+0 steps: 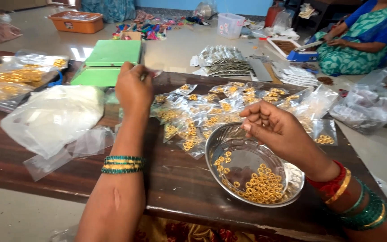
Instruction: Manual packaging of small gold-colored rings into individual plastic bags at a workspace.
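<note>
Single view, head-mounted, looking down and forward over the person's own forearms. Near field is close: the left hand [133, 87] and right hand [272, 127] sit mid-frame, both arms entering from the bottom edge. The dark wooden table [175, 179] fills the lower half, its near edge cut off at the bottom (the steel bowl [292, 181] sits closest to the lens, lower right). Axis tilts enough that the far floor shows across the top: an orange tray [78, 21] top left, a seated person's teal sari [359, 45] top right. Wide lens. No second view, so nothing overlaps.
</note>
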